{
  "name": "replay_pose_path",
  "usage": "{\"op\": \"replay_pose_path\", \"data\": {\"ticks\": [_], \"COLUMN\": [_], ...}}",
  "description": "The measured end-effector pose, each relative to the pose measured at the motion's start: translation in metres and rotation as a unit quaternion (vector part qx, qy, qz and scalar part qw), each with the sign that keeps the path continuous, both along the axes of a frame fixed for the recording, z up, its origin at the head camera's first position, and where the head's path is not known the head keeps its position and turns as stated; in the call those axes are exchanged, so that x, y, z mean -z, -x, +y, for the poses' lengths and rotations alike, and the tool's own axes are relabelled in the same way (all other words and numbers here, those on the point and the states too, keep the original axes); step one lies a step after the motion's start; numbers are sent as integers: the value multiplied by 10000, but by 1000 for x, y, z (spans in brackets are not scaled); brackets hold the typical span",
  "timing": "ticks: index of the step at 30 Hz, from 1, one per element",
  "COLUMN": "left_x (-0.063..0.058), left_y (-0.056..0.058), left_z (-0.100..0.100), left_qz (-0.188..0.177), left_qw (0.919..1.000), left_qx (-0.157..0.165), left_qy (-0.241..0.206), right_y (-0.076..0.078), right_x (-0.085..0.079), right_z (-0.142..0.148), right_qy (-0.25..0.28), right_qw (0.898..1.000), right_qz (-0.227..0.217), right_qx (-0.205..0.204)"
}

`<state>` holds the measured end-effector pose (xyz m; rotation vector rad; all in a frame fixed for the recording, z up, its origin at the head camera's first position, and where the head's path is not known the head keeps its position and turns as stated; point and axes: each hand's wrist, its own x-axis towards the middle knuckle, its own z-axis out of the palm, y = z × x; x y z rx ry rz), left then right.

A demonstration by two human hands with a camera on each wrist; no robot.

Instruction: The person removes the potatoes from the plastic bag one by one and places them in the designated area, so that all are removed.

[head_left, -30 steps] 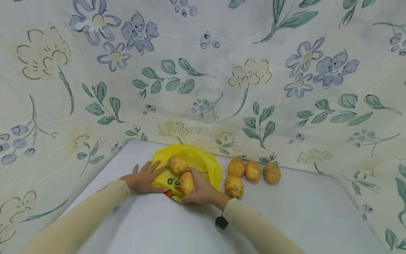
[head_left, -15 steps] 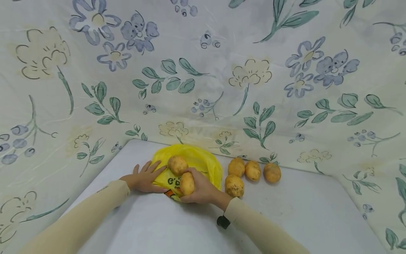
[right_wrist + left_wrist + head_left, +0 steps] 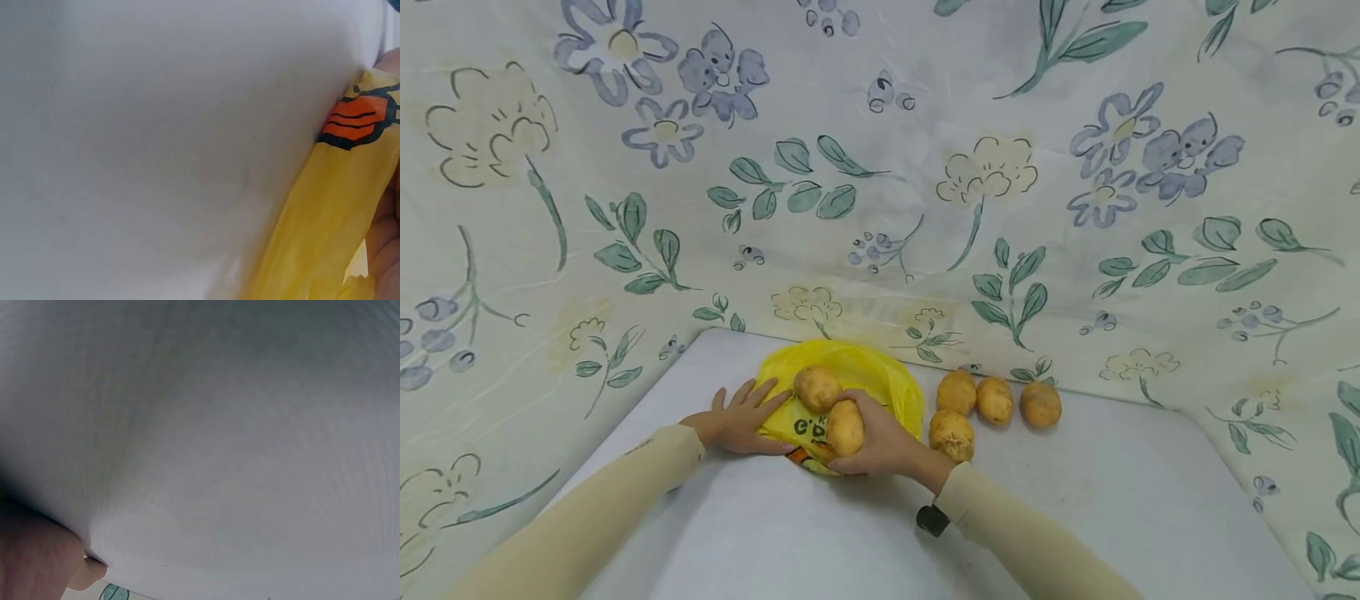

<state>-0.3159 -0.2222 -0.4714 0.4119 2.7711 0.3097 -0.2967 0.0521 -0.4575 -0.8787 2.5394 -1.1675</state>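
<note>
A yellow plastic bag (image 3: 872, 367) with dark lettering and an orange print lies spread on the white table. On it rests one potato (image 3: 817, 388). My right hand (image 3: 883, 442) grips a second potato (image 3: 846, 428) over the bag's front part, thumb on the near side and fingers behind. With fingers spread, my left hand (image 3: 743, 423) presses on the bag's left edge. In the left wrist view part of the left hand (image 3: 44, 562) shows at the lower left corner. The right wrist view has the bag's orange print (image 3: 356, 119) beside the right hand's edge.
Several more potatoes stand right of the bag: a front one (image 3: 952, 435), two behind it, and one farther right (image 3: 1041, 405). A flower-patterned cloth (image 3: 880, 208) rises behind the white table (image 3: 1075, 500). A dark wrist device (image 3: 932, 520) hangs under the right wrist.
The potato in my right hand has shifted slightly to the right and up. The left hand stays on the bag, and the head view has turned a little.
</note>
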Motion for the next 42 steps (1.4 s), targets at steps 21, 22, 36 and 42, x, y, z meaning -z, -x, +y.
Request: {"op": "replay_pose_path", "data": {"ticks": [21,22,36,42], "left_x": [10,11,5,5], "left_y": [-6,-6,-2,0], "left_z": [-6,-7,-4,-2], "left_qz": [200,189,188,213], "left_qw": [9998,9998,9997,9997], "left_qx": [-23,-20,22,86], "left_qy": [93,91,139,118], "right_y": [-12,-13,-21,-19], "right_x": [1,1,-5,0], "right_z": [7,7,14,21], "right_qy": [13,7,-3,4], "right_qw": [9999,10000,9994,9999], "right_qz": [-32,-34,237,107], "right_qx": [96,55,-234,-20]}}
